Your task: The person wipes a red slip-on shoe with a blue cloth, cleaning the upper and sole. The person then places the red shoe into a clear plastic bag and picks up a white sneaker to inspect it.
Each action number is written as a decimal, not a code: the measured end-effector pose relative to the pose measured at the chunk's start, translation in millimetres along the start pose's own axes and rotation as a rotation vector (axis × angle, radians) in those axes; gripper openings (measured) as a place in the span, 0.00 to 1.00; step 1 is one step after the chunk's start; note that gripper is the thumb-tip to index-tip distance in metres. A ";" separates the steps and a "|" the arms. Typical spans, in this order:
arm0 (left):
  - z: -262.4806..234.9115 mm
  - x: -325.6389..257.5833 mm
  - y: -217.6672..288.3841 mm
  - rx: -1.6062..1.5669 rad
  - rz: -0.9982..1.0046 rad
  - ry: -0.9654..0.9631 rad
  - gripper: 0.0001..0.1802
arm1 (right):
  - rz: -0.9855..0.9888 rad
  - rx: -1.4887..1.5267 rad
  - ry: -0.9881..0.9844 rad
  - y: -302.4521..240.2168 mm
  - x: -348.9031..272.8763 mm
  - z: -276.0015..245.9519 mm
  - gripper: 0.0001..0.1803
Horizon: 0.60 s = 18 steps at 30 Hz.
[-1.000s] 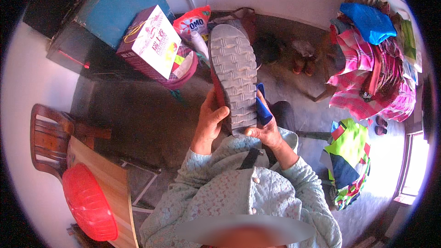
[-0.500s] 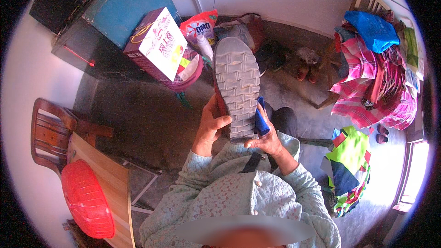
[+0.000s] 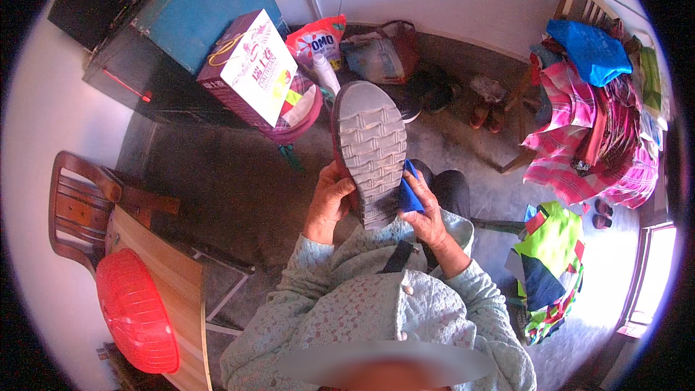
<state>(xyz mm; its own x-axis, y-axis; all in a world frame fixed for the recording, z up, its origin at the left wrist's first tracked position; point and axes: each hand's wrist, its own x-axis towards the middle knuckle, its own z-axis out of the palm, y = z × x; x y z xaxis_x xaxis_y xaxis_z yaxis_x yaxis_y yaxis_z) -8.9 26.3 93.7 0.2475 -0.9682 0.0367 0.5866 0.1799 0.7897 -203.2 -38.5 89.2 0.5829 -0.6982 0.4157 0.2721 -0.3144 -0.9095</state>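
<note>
Shoe [image 3: 371,150] is held sole-up right in front of the person — long axis runs 6 to 12 o'clock, toe end pointing to 12, away from the body. Left hand [image 3: 331,199] wraps the heel edge at 9 o'clock, right hand [image 3: 427,211] presses a blue cloth [image 3: 409,192] against its 3 o'clock side, fingers curled.
</note>
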 end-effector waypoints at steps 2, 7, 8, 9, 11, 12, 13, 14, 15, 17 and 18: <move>5.9 -0.1 4.3 0.012 0.013 -0.028 0.26 | 0.008 0.040 0.088 10.1 -2.3 -1.8 0.30; 12.7 0.3 6.1 0.045 0.090 -0.009 0.24 | 0.207 0.288 0.405 20.3 -0.7 -13.0 0.10; 5.7 0.4 4.5 0.081 0.094 -0.012 0.24 | 0.144 0.264 0.410 25.9 0.0 -22.5 0.12; 1.7 0.0 3.0 0.115 0.095 -0.017 0.23 | 0.050 0.110 0.418 34.9 3.1 -33.0 0.12; -1.9 -2.0 3.9 0.205 0.070 -0.008 0.22 | 0.056 0.132 0.451 2.9 23.6 -32.6 0.09; -0.3 -1.1 3.0 0.245 0.057 -0.013 0.21 | -0.012 0.024 0.459 -1.0 30.1 -39.1 0.11; 1.2 -1.6 1.8 0.245 0.054 -0.019 0.21 | -0.060 -0.050 0.430 -14.6 41.5 -40.3 0.13; 2.8 -2.7 0.6 0.245 0.051 -0.024 0.21 | -0.107 -0.123 0.400 -30.1 54.7 -38.6 0.16; 4.5 -2.8 -2.3 0.240 0.046 -0.035 0.20 | -0.145 -0.170 0.404 -38.6 65.8 -36.6 0.19; 7.6 -2.7 -4.1 0.261 0.000 -0.042 0.20 | -0.243 -0.255 0.295 -49.7 81.2 -29.4 0.21; 8.6 -2.0 -4.4 0.273 -0.020 -0.045 0.20 | -0.282 -0.266 0.224 -50.7 87.0 -25.4 0.21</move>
<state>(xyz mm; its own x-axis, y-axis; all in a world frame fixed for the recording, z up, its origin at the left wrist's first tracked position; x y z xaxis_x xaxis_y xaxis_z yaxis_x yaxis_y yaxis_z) -18.6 25.9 95.4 0.2003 -0.9789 0.0416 0.3604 0.1131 0.9259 -185.7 -99.6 171.3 0.3259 -0.6746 0.6624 0.1731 -0.6462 -0.7433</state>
